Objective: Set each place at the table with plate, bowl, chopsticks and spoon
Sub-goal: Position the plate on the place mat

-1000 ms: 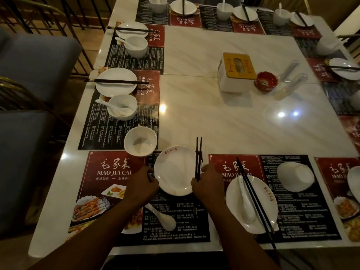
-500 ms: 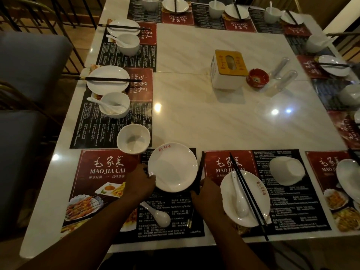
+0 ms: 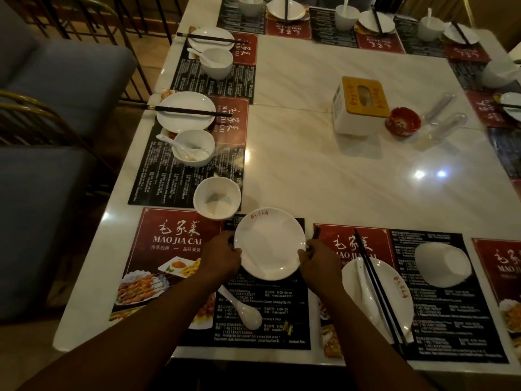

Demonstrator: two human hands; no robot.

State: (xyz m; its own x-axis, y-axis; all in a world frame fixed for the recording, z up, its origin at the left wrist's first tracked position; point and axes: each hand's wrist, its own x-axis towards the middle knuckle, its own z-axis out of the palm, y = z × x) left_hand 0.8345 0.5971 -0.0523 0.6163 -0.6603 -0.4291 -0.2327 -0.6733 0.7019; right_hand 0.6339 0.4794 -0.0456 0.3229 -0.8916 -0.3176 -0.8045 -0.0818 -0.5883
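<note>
A white plate [image 3: 269,244] lies on the near placemat [image 3: 174,235]. My left hand [image 3: 220,256] grips its left rim. My right hand [image 3: 318,262] is at the right rim, thumb against the plate, and holds black chopsticks [image 3: 316,233]; only their tips show above the hand. An empty white bowl [image 3: 217,197] stands upright just beyond the plate's left side, close against its rim. A white spoon [image 3: 244,310] lies on the mat between my forearms.
To the right, the neighbouring plate [image 3: 394,289] carries a spoon and chopsticks, with an overturned bowl [image 3: 442,263] beyond. A tissue box [image 3: 361,105] and red ashtray [image 3: 403,121] stand mid-table. Set places line the left and far edges. Grey chairs [image 3: 56,80] stand left.
The chopsticks, upright beside the plate a second ago, have come down and tilted against the plate's right rim under my right hand. My left hand has closed onto the left rim.
</note>
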